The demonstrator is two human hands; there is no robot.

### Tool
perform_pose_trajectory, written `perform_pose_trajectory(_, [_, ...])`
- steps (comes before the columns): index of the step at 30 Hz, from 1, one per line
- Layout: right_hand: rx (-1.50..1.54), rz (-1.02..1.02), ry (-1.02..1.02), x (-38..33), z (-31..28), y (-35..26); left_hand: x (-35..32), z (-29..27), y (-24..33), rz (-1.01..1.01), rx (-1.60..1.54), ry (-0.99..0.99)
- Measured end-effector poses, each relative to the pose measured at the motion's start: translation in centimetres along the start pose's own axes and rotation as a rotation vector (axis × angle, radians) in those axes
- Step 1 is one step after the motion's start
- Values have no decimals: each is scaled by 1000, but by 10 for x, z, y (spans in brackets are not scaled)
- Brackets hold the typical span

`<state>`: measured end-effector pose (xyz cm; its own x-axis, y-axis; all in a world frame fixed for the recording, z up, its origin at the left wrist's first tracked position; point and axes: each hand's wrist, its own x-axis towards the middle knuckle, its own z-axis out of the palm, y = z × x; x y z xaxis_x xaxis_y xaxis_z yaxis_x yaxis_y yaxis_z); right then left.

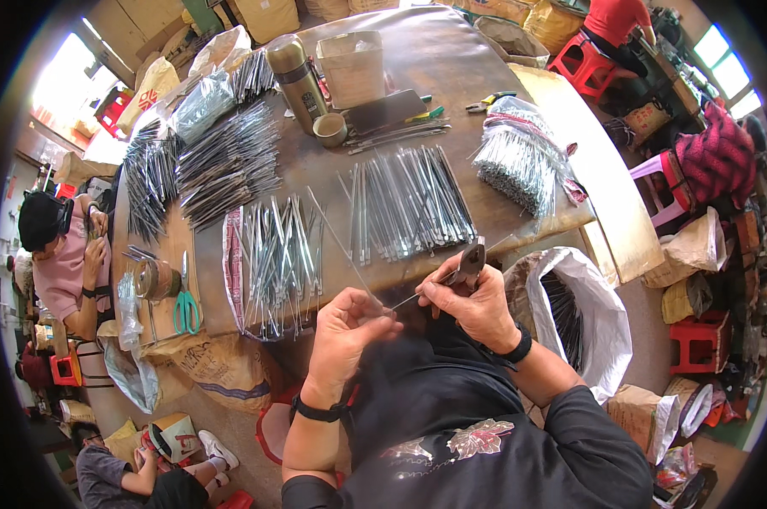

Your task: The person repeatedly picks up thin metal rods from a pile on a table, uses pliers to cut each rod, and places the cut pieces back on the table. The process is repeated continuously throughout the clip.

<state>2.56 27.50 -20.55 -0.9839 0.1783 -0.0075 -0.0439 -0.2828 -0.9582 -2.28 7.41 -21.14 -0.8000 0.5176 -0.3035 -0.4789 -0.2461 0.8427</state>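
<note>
Just below the centre of the frame, the left hand [345, 321] pinches the lower end of a thin metal rod [343, 246] that slants up and left over the table, fingers closed narrowly around it. The right hand [473, 299] is wrapped around a pair of pliers [467, 265], whose tip meets a short wire [407, 299] running toward the left fingers; whether the jaws actually bite the wire is too small to tell. Judged from this, the step is joining or bending the fine piece at the rod's end, and it would go best with the left hand held steady close to the joint, the pliers gripping squarely, and the turn made in 1 small, even motion so the rod does not kink. Above the hands, in the middle of the frame, 2 spreads of finished metal strips [409, 204] lie on the wooden table [451, 59], with a bagged bundle [519, 161] at upper right. An open white sack [600, 318] stands just right of the hands. Green scissors [186, 312] lie at centre left, and a thermos [297, 81] stands at the top.
</note>
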Motion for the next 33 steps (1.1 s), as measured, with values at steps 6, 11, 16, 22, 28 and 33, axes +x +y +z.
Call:
perform_pose_trajectory(6, [-40,114,-22,-4,14,6,1,2,0,29,-13,-21])
perform_pose_trajectory(11, [19,32,77,0,18,5,1,-4,-3,-84,-94,40])
perform_pose_trajectory(16, [127,34,194,10,2,5,-3,-2,-9,-53,18,-22])
perform_pose_trajectory(22, [287,284,106,6,-8,17,-4,7,-7,-187,66,-129])
perform_pose_trajectory(28, [241,361,36,5,-19,23,-4,9,-6,-258,14,-170])
perform_pose_trajectory(33, [272,308,21,6,-18,28,-4,14,-7,-198,-59,-183])
